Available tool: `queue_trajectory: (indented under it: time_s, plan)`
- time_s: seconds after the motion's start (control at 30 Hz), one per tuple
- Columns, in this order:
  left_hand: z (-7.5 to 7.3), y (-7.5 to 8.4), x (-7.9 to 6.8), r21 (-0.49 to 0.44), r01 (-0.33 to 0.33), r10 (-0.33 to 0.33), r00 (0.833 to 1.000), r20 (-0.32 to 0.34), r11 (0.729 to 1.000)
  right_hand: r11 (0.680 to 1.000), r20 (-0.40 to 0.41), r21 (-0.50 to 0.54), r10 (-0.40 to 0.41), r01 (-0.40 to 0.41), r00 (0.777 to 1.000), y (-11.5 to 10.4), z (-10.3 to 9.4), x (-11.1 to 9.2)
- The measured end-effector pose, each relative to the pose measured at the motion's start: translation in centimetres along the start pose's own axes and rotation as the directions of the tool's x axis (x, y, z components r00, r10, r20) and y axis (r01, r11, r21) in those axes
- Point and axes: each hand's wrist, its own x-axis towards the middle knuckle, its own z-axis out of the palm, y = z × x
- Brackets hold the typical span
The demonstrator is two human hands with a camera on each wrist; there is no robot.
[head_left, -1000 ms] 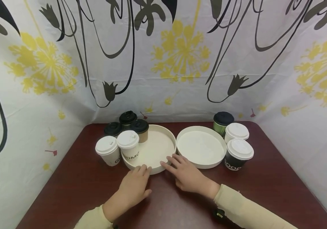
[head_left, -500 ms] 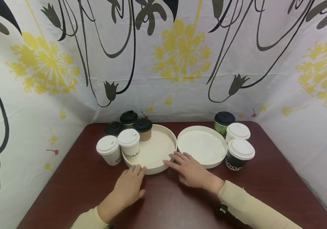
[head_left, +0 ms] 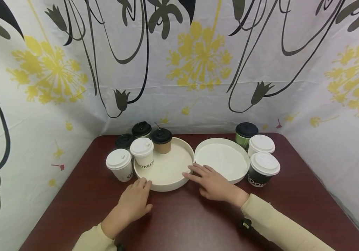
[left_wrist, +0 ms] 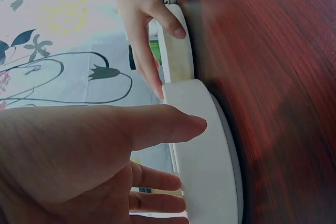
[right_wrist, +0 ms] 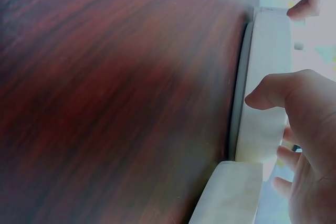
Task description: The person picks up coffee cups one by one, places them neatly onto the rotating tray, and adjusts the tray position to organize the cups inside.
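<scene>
Two round cream trays stand side by side; the left tray (head_left: 166, 186) holds a white-lidded white paper cup (head_left: 144, 158) and a brown paper cup (head_left: 162, 147) with a black lid. My left hand (head_left: 133, 202) has its fingertips at the left tray's front rim, thumb held apart, as the left wrist view shows. At that tray's right front edge are the extended fingers of my right hand (head_left: 214, 184), near where the two trays meet. Neither hand grips anything. The right tray (head_left: 221, 158) has a bare floor.
Left of the left tray stand a white cup (head_left: 121, 169) and black-lidded cups (head_left: 124, 140), partly hidden. Beside the right tray are a green cup (head_left: 242, 140), a white-lidded cup (head_left: 254, 148) and a black cup (head_left: 257, 177). Patterned cloth (head_left: 179, 69) walls the dark red table (head_left: 179, 223).
The left tray has turned clockwise: the brown cup shifted right and the white cup moved farther back. My left hand slid left along the front rim; my right hand drifted slightly right.
</scene>
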Motion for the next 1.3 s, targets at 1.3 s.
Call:
queue_trajectory:
  time_s: [1.3]
  plan:
    - [0.4, -1.8, 0.5, 0.045, 0.048, -0.045, 0.997, -0.065, 0.998, 0.997, 0.045, 0.074, 0.016, -0.019, 0.999, 0.1, -0.3, 0.0]
